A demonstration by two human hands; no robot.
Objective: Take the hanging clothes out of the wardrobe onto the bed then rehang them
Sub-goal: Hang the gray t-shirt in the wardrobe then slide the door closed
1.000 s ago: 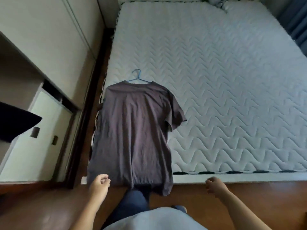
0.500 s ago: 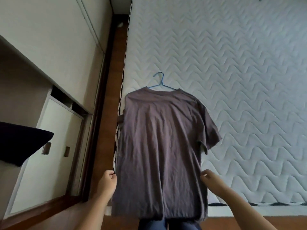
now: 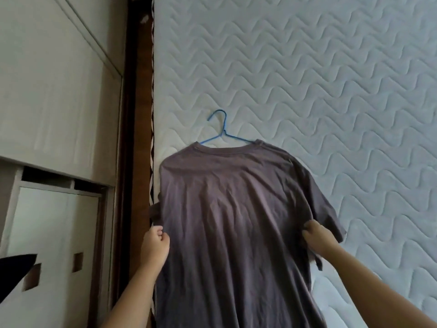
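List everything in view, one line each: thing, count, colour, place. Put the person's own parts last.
T-shirt: one, grey-brown, flat on the bed's left edge, on a hanger.
Hanger: one, blue, hook sticking out past the collar.
Bed: one, white quilted mattress, filling the right side.
Wardrobe: one, off-white, along the left.
Dark garment: one, black, at the left edge, partly cut off.
Floor strip: one, brown wood, between wardrobe and bed.
Left hand: one, gripping the shirt's left side.
Right hand: one, gripping the shirt's right side.
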